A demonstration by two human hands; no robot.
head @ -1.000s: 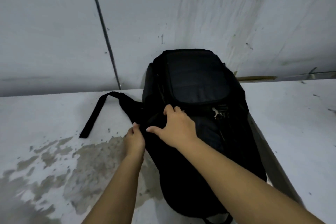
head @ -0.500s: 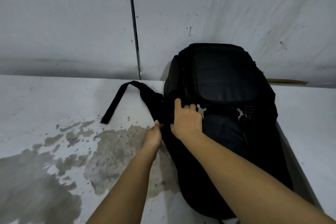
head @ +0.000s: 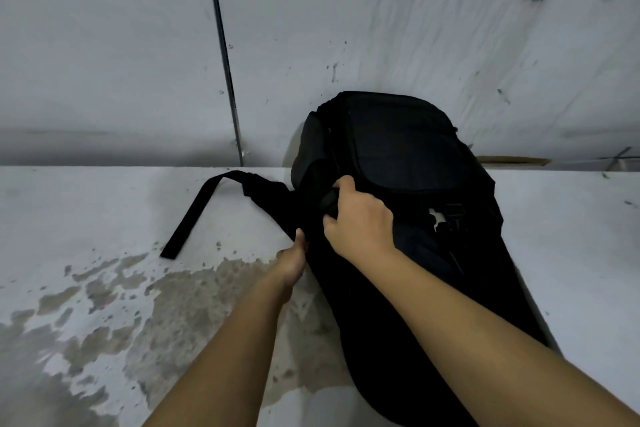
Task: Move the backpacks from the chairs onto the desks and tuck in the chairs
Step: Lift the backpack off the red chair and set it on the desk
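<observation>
Grey scuffed wall (head: pixel 415 28) behind a worn white desk (head: pixel 86 211); black backpack (head: pixel 398 156) already lying on the desk, held by both hands.

Backpack lies lengthwise from the near edge to the far edge, its top end touching the wall, probably pushed back so it cannot slide off; right hand (head: pixel 358 222) has fingers curled round a fold of fabric at the bag's upper left side, seemingly to steady or shift it; left hand (head: pixel 294 262) presses against the bag's left flank with the thumb up, its fingers hidden against the dark cloth, so I cannot tell whether it grips; one shoulder strap (head: pixel 194 215) trails loose to the left across the desk, near the far edge; brown patches of worn paint (head: pixel 145 308) spread toward the near left corner; no chair is in view, so tucking it in looks not yet done.
</observation>
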